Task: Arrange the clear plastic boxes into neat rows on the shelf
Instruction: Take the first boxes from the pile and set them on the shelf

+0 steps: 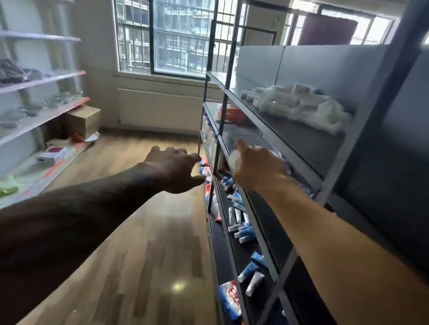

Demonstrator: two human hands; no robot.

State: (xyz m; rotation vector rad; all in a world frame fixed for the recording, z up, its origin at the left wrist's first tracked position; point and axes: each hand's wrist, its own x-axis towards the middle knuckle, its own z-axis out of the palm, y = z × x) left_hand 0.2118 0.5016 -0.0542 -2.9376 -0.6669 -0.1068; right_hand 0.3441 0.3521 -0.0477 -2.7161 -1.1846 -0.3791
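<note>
Gripping something pale and translucent [235, 160] with the right hand [259, 168], fingers curled round it at the front edge of the dark shelf unit [313, 157]; likely one of the clear plastic boxes, though too blurred to be sure. Reaching alongside with the left hand [173, 169], fingers spread and relaxed, holding nothing, close to the upright post [220, 125] of the unit. Judged as mid-carry: bringing a single box in to be set down on the middle board, with no neat row yet visible there. Heaped on the board above, a loose pile of whitish boxes in plastic wrap [297, 106], unsorted. Scattered on the lower board, blue and white tubes [241, 225] and red and blue packets [230, 299], lying at all angles. Next, probably: setting the held box square to the board's front edge, then letting go and fetching another from the pile, with the free hand ready to steady or nudge into line. Worth watching for a slippery grip on smooth plastic.
</note>
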